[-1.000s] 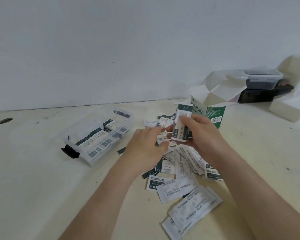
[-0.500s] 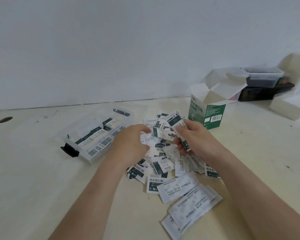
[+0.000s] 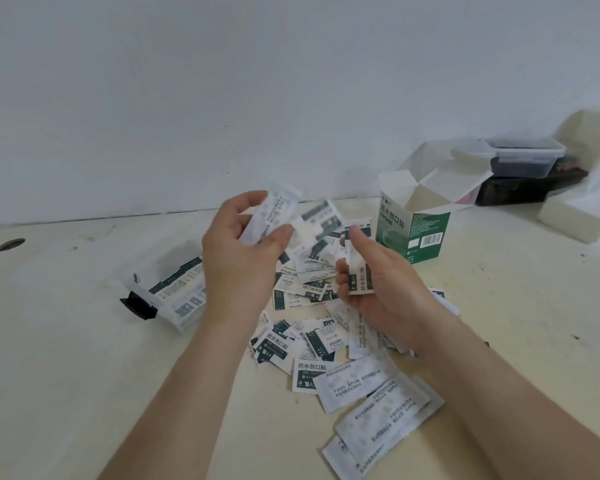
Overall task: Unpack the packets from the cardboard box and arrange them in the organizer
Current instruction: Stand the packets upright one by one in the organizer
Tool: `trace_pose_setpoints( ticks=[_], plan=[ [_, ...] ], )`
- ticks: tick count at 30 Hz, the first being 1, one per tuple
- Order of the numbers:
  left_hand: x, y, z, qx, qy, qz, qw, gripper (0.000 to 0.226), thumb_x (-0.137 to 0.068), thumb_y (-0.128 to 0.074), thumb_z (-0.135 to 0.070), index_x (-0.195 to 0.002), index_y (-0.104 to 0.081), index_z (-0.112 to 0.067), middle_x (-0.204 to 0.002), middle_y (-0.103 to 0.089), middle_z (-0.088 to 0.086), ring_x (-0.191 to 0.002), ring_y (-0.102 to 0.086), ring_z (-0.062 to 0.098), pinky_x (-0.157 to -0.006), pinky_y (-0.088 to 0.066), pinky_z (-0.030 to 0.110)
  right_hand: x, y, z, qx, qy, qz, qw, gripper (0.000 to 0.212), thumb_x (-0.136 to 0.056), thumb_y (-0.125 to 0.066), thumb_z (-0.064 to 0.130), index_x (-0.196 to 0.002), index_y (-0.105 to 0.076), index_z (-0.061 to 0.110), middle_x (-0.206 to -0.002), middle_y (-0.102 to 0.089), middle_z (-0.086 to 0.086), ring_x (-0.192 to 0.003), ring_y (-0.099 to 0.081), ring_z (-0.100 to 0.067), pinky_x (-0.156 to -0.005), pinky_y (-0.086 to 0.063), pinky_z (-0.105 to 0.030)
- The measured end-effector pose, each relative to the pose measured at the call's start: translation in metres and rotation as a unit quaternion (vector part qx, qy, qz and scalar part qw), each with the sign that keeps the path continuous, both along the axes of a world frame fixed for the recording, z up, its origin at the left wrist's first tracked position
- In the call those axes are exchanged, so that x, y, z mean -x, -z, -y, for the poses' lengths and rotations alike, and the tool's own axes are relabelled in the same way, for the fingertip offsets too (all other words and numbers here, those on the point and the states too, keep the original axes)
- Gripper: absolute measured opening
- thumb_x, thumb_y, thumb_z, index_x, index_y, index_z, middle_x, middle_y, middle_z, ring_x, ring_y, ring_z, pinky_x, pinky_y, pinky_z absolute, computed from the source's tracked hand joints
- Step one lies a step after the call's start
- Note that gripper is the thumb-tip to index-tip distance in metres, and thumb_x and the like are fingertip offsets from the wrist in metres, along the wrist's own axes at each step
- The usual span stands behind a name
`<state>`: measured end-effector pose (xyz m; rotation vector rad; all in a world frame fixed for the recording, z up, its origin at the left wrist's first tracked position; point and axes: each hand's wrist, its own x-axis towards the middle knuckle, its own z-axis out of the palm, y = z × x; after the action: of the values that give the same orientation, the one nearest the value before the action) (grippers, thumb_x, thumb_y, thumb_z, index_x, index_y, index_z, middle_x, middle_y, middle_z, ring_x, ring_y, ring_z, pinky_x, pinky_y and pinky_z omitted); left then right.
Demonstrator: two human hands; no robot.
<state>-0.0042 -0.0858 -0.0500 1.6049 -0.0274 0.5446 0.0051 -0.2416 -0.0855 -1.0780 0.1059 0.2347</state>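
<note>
Status: sorting step, mid-pile. Left hand is raised over the pile, thumb and fingers pinching one long white packet. It's motion-blurred, print unreadable. Right hand grips a stack of small packets upright, thumb along the front. Hands are apart but close, nothing shared between them.

Cardboard box stands open just far-right of the pile, flaps up. Can't see whether anything is left inside. Most of the contents look dumped out: the pile of packets is spread on the table under the hands and between the forearms. Two sizes are mixed, long white ones nearest, small green-and-white ones further out. Organizer sits left of the pile, clear plastic, partly hidden behind the left forearm, black latch on its near end. Some packets already lie in rows in it. Lidded clear container at far right, not involved as far as I can tell.

How I'd run this step:
- Keep sizes separate: the long one goes to its own lot, not into the right-hand stack.
- Square the stack's edges against the table before carrying it, otherwise it likely fans out on release.
- All faces the same way, same end up, to match the rows in the organizer.
- Slide the stack in on edge into a free compartment. Which ones are free I can't tell from here.
- Packets look thin and slippery: firm grip, no bending.
</note>
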Motion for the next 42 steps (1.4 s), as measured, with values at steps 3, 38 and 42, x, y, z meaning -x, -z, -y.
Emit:
trace_pose_setpoints(
  ticks=[3,38,42],
  plan=[
    [0.002,0.009,0.017,0.076,0.026,-0.034,0.996,0.031,-0.081,-0.072,-0.003,-0.098,-0.059,-0.025,-0.094,-0.07,-0.004,-0.078,-0.071,0.009,-0.064,-0.057,0.024,0.004,-0.003,-0.012,-0.039,-0.015,0.046,0.998,0.04,-0.087,-0.066,0.035,-0.114,-0.055,0.008,-0.079,-0.055,-0.006,-0.065,-0.051,-0.014,-0.06,-0.046,-0.024],
    [0.015,0.053,0.058,-0.645,0.09,-0.142,0.746,0.095,-0.072,-0.035,-0.086,-0.137,-0.031,-0.016,-0.133,-0.041,0.008,-0.123,-0.035,0.028,-0.097,-0.039,0.047,-0.01,-0.012,0.056,0.582,-0.036,0.077,0.809,0.023,-0.098,-0.046,0.017,-0.093,-0.063,0.003,-0.07,-0.058,-0.006,-0.058,-0.051,-0.018,-0.054,-0.041,-0.027],
    [0.0,0.05,0.059,-0.597,0.106,-0.175,0.776,0.083,-0.072,-0.063,-0.069,-0.132,-0.035,-0.018,-0.13,-0.048,0.007,-0.119,-0.044,0.027,-0.094,-0.04,0.044,-0.013,-0.005,0.062,0.677,-0.06,0.052,0.732,0.024,-0.1,-0.042,0.02,-0.081,-0.052,0.009,-0.081,-0.059,-0.012,-0.072,-0.057,-0.027,-0.061,-0.048,-0.031]
  ],
)
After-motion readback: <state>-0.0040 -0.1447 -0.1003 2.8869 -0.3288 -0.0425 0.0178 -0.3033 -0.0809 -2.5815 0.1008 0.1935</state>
